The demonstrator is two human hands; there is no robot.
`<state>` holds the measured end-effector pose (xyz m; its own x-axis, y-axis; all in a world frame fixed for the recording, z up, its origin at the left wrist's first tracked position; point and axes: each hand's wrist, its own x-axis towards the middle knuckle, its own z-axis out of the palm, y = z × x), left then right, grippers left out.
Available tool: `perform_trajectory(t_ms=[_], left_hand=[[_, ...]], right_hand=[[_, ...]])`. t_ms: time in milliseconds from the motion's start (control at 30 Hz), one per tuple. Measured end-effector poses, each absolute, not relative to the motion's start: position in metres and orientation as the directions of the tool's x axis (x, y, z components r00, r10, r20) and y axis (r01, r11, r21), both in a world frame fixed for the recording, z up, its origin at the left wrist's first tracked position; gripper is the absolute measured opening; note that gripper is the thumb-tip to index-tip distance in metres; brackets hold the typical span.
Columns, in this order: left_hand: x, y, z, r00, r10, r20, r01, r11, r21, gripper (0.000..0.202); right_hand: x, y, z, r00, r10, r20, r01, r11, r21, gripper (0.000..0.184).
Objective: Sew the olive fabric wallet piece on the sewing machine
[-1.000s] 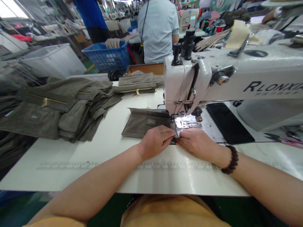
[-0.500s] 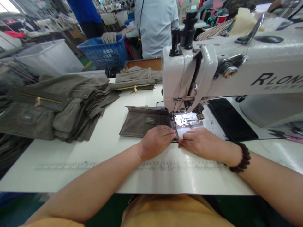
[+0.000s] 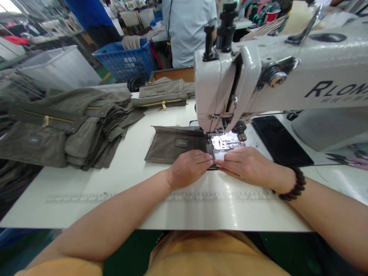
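A dark olive fabric pocket piece (image 3: 165, 147) with a small label lies flat on the table, its right edge under the needle area of the white sewing machine (image 3: 218, 92). My left hand (image 3: 190, 166) rests on the near right corner of this piece, fingers together and pressing it down. Just to the right, my right hand (image 3: 244, 165) pinches the same corner at the edge, with thumb and fingertips closed. Both sets of fingertips almost meet in front of the metal needle plate (image 3: 227, 142). What lies beneath the fingers is partly hidden.
Piled olive fabric pieces with zips (image 3: 71, 126) cover the table's left. A zipped pouch piece (image 3: 161, 94) lies behind. Right of the needle plate are a black phone-like slab (image 3: 281, 140) and pink-handled snips (image 3: 347, 160). A blue basket (image 3: 126, 59) and a seated person (image 3: 189, 34) are beyond.
The view has tilted slightly, so the scene sits a little higher. My right hand's fingers have shifted slightly at the corner; the fabric piece stays nearly in place.
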<state>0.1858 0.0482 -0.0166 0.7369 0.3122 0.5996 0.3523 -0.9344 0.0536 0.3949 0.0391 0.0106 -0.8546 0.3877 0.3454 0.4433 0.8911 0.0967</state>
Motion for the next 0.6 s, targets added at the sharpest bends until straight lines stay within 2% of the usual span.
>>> perform_trajectory(t_ms=[133,233,367,600], left_hand=[[0.185,0.046,-0.013,0.791,0.268,0.549,0.343,-0.939,-0.036,0.016],[0.182,0.045,-0.009,0.815,0.262,0.517,0.329,-0.943,-0.041,0.021],[0.18,0.048,-0.007,0.824,0.263,0.502,0.319,-0.947,-0.027,0.027],[0.18,0.066,-0.012,0.858,0.26,0.444,0.317,-0.947,-0.059,0.022]], right_hand=[[0.393,0.038,0.01,-0.886,0.373,0.274,0.415,0.903,0.113,0.024],[0.392,0.037,0.01,-0.892,0.401,0.206,0.428,0.898,0.106,0.025],[0.392,0.036,0.007,-0.876,0.462,0.136,0.473,0.879,0.066,0.023],[0.389,0.039,0.004,-0.797,0.598,0.086,0.602,0.798,0.026,0.027]])
